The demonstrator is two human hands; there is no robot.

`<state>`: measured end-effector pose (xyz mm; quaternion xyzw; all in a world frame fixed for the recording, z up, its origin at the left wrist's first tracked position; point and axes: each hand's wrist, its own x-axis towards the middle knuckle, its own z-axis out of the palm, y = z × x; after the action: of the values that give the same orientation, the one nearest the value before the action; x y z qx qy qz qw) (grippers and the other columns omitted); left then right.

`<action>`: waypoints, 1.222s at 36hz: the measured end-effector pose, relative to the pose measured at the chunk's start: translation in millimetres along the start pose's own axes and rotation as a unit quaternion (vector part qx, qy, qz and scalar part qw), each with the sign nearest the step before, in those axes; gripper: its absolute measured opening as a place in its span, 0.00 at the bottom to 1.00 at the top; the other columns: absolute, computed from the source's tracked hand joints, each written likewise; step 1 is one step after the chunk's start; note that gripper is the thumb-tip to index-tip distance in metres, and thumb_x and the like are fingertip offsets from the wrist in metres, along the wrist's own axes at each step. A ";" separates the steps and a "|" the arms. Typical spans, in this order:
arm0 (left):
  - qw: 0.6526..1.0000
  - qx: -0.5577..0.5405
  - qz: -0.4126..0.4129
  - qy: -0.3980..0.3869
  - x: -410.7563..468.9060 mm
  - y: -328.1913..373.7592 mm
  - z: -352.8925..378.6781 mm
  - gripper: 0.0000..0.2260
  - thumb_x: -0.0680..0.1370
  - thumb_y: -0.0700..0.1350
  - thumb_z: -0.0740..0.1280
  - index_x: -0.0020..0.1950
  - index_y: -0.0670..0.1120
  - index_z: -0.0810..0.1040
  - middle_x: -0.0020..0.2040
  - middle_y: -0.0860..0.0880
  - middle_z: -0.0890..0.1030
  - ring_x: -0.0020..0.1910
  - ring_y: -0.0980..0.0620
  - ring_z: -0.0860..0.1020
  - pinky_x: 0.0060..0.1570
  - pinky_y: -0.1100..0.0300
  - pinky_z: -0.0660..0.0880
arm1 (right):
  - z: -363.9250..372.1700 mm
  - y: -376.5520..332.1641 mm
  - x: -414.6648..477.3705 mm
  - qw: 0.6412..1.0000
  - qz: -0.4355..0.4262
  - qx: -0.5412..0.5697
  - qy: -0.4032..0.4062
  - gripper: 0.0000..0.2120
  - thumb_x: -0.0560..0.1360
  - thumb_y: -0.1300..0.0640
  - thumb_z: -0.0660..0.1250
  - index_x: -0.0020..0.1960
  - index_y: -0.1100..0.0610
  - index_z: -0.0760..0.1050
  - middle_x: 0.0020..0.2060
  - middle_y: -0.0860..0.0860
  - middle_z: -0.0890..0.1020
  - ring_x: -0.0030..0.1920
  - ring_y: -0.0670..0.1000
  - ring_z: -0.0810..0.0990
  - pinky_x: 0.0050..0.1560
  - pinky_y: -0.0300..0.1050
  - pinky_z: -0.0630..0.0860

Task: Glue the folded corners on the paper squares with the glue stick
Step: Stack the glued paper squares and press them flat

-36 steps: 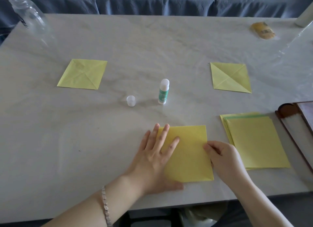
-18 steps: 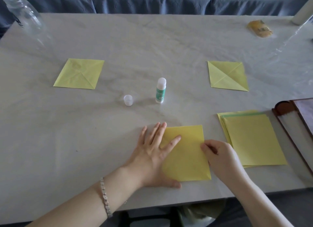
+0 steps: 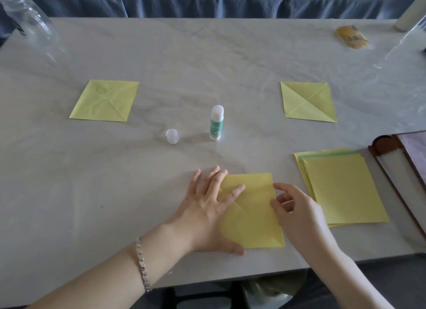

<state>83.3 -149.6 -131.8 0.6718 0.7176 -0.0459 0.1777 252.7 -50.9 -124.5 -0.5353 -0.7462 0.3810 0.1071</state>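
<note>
A yellow paper square (image 3: 253,216) lies at the table's front edge. My left hand (image 3: 207,209) presses flat on its left side with fingers spread. My right hand (image 3: 297,212) sits at the sheet's right edge, thumb and forefinger slightly apart beside the paper, holding nothing that I can see. The uncapped glue stick (image 3: 216,122) stands upright at the table's middle, its clear cap (image 3: 172,136) to its left. Two folded yellow squares lie farther back, one on the left (image 3: 105,100) and one on the right (image 3: 307,102).
A stack of yellow sheets (image 3: 343,189) lies right of my hands. A wooden-framed tray (image 3: 401,170) sits at the right edge. A clear bottle (image 3: 25,16) stands far left, a yellow packet (image 3: 351,37) far right. The grey marble table (image 3: 69,182) ends just below my wrists.
My right hand has loosened from the sheet's right edge, its fingers opening. My left hand stays pressed on the paper. A diagonal crease now shows on the sheet.
</note>
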 end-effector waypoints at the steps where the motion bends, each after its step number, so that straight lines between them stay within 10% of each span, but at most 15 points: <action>1: 1.000 -0.006 -0.001 0.004 0.0 0.1 0.0 0.57 0.51 0.78 0.44 0.77 0.56 0.38 0.74 0.44 0.38 0.70 0.46 0.29 0.66 0.45 0.26 | 0.5 0.6 0.0 1.000 -0.003 -0.002 0.002 0.14 0.75 0.61 0.65 0.59 0.50 0.75 0.40 0.46 0.76 0.38 0.44 0.75 0.37 0.37 0.70; 19: 1.000 0.004 0.009 0.002 -1.1 -1.3 4.9 0.56 0.53 0.80 0.41 0.76 0.55 0.35 0.72 0.47 0.32 0.69 0.47 0.26 0.66 0.45 0.26 | -0.5 -4.2 -7.8 0.995 -0.051 -0.079 0.021 0.16 0.75 0.59 0.65 0.62 0.51 0.74 0.41 0.43 0.75 0.42 0.47 0.75 0.45 0.44 0.74; 23: 0.996 -0.019 0.033 0.086 -1.1 -5.2 13.9 0.38 0.74 0.71 0.37 0.74 0.49 0.61 0.70 0.35 0.65 0.71 0.42 0.56 0.65 0.40 0.52 | 0.5 -5.1 -8.5 0.995 -0.051 -0.085 0.025 0.16 0.75 0.59 0.65 0.62 0.51 0.73 0.40 0.42 0.74 0.42 0.47 0.74 0.44 0.42 0.72; 33: 0.988 0.006 0.030 0.150 2.3 -8.4 30.7 0.32 0.78 0.66 0.38 0.71 0.49 0.64 0.67 0.36 0.71 0.70 0.41 0.62 0.62 0.40 0.57 | 14.4 -2.0 -6.6 0.951 -0.191 -0.210 0.126 0.18 0.65 0.68 0.72 0.55 0.61 0.78 0.50 0.54 0.78 0.52 0.52 0.72 0.47 0.46 0.74; 44: 0.986 -0.003 0.024 0.164 1.3 -8.3 31.1 0.39 0.76 0.68 0.47 0.68 0.38 0.69 0.68 0.38 0.71 0.70 0.43 0.63 0.64 0.41 0.58 | 45.5 -2.7 15.1 0.910 -0.325 -0.255 0.040 0.23 0.81 0.54 0.46 0.64 0.62 0.72 0.64 0.56 0.75 0.66 0.54 0.71 0.69 0.42 0.56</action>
<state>81.2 -158.7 -162.6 0.6870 0.7205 0.0714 0.0608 218.8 -58.7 -157.6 -0.2871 -0.9457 0.1002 0.1143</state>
